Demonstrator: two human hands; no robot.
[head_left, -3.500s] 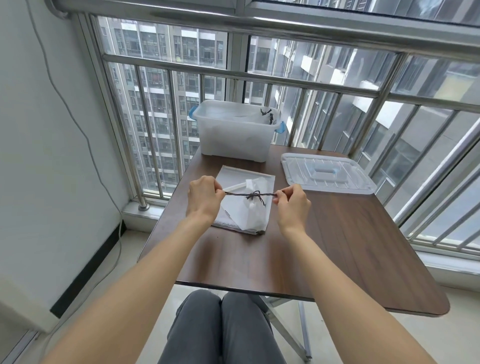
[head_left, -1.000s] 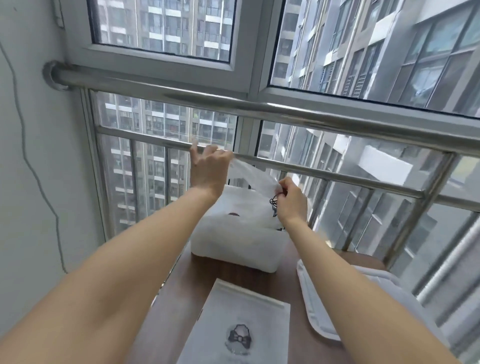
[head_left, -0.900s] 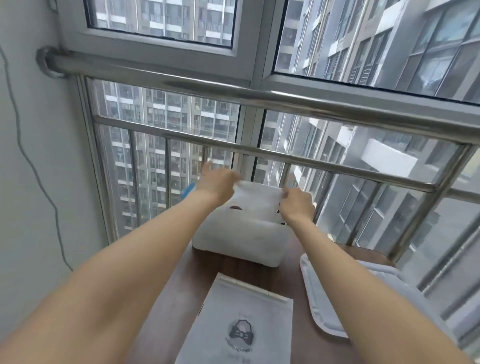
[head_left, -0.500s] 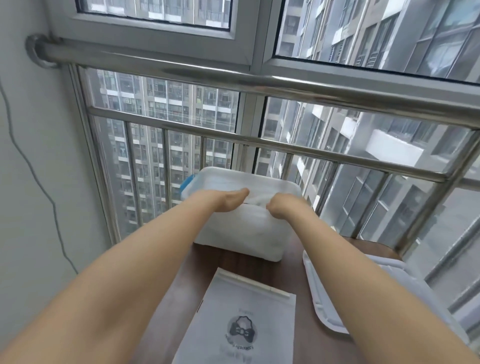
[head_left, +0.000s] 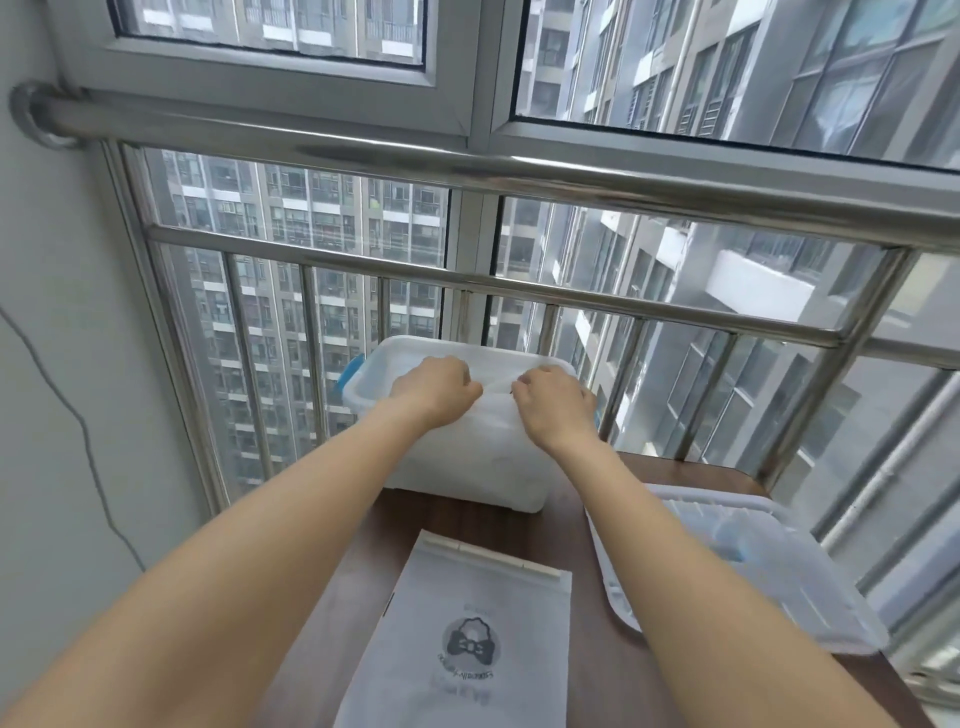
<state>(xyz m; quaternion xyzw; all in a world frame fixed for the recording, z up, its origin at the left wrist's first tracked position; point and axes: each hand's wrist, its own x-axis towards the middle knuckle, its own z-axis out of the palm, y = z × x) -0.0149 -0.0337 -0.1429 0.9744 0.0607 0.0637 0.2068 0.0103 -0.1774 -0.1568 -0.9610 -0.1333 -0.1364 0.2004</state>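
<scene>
left hand (head_left: 436, 387) and right hand (head_left: 553, 402) each curl around an end of the white pouch (head_left: 496, 385), stretched crosswise between them; the open storage bin (head_left: 467, 462) lies directly beneath both

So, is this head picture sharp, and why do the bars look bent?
Head view: wide-angle lens bows the top rail; soft daylight, no hard shadows; left hand, right hand and the white bag they pinch over the plastic box look slightly soft.

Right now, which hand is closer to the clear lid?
Right. The right hand is over the right end of the bin, just beyond the lid; the left hand is over its middle, farther left. Both grip a white pouch.
</scene>
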